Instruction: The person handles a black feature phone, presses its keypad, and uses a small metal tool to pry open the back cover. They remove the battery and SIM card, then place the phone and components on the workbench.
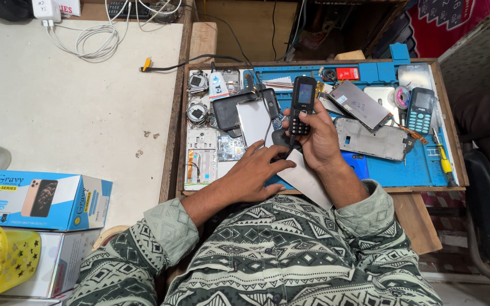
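Head view, left to right — the left hand (254,170) rests with loose, empty fingers on a white sheet (304,178) at the blue mat's (421,164) near edge, while the right hand (317,136) clasps a black keypad phone (301,105) upright above the worktop.

Phone repair workshop; blue work mat (421,164) strewn with dismantled handsets, screens (359,104), screwdriver (443,157), boxed phones (41,199)

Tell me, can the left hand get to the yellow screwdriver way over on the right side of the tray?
Probably not easily. The left hand rests low on the tray, and the yellow screwdriver lies at the far right edge. The right hand, holding the black keypad phone, sits between them.
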